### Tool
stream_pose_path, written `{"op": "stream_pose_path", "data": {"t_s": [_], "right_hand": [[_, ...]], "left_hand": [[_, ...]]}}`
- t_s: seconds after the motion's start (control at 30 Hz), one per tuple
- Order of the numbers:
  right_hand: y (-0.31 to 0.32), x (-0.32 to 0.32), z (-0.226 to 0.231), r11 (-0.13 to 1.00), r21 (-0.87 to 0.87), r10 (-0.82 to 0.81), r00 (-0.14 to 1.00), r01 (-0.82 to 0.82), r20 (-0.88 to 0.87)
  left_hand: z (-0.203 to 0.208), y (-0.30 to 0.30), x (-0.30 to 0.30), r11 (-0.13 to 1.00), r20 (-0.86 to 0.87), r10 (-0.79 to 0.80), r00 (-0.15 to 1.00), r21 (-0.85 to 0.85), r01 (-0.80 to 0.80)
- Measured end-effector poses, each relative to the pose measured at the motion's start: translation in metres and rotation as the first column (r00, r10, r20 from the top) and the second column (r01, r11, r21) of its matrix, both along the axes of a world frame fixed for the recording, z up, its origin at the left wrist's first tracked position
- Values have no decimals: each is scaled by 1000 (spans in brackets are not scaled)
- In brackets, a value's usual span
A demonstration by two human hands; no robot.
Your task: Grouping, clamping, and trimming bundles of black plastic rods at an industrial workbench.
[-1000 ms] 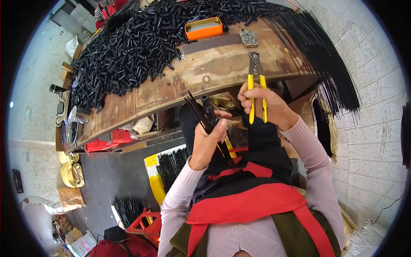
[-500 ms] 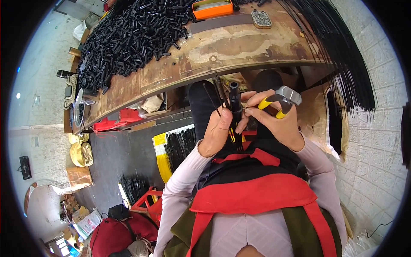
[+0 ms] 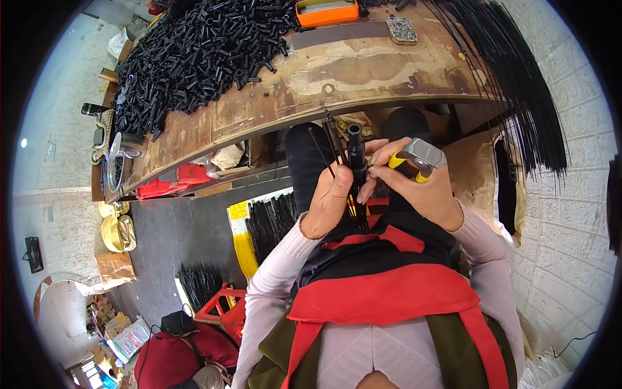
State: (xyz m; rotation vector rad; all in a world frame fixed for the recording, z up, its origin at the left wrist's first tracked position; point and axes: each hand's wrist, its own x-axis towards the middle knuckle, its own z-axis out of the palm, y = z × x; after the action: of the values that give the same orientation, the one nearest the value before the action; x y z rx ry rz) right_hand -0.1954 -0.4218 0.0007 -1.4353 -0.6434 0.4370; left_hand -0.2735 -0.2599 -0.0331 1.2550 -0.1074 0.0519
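Observation:
Above my lap, my left hand (image 3: 327, 200) is wrapped round an upright black tubular part (image 3: 354, 149) with a round hollow top end. A few thin black rods (image 3: 332, 137) stick up between its thumb and fingers. Close against the right side of the tube, my right hand (image 3: 427, 198) has its thumb and forefinger pinched together. Whatever lies in that pinch is too small to make out. The same hand also keeps hold of pliers (image 3: 426, 154) with a grey metal head and yellow-and-black handles, the head pointing right, away from the tube.
Before me stands a worn wooden table (image 3: 337, 74) with a heap of short black tubes (image 3: 201, 58), an orange tray (image 3: 327, 11) and a small tin of metal bits (image 3: 402, 30). Long black rods (image 3: 528, 84) overhang its right end. A red crate (image 3: 223, 311) is on the floor at left.
The pliers' head has turned and dipped slightly in my right hand. My left hand and the black tubular part stay almost in place, while the surroundings shift a little in view.

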Motion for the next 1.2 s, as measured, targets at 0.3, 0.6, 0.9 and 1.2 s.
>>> {"op": "stream_pose_path", "data": {"t_s": [0.3, 0.6, 0.9, 1.2], "right_hand": [[7, 6, -5, 998, 28, 59, 995, -61, 84], [7, 52, 27, 898, -265, 424, 853, -351, 306], [-56, 26, 59, 618, -684, 316, 919, -388, -236], [-49, 25, 43, 642, -586, 447, 862, -494, -237]], "left_hand": [[-4, 8, -1, 1000, 1, -8, 1000, -29, 8], [-2, 5, 2, 989, 12, -62, 998, -134, 63], [-9, 18, 9, 977, 20, -85, 996, -193, 87], [-10, 10, 10, 968, 7, -182, 983, -174, 180]]}}
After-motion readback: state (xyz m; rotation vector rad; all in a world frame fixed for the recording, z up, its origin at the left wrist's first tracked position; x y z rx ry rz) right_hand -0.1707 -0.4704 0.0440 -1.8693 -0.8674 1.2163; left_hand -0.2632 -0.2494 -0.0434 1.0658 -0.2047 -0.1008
